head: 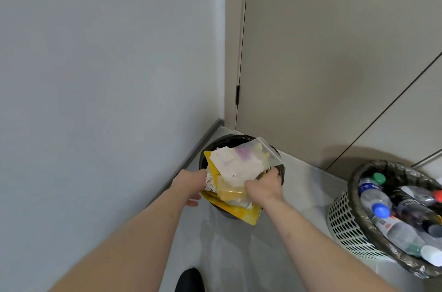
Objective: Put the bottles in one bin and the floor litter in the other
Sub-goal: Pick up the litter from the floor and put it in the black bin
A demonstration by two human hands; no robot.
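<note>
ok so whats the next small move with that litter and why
Probably let go and push it down. Both hands, left hand and right hand, hold the litter over the dark bin, and it sticks out past the rim; the bottles are already in the white bin.

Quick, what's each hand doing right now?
Left hand: holds the litter bundle at its side.
Right hand: grips the same litter.

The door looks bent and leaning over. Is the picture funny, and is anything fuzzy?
Head view: the wide lens tilts the door and bows its edges. The bottles at the right edge look stretched and a little soft. The litter over the dark bin is fairly sharp. Light is soft; a faint shadow falls behind the mesh bin.
</note>
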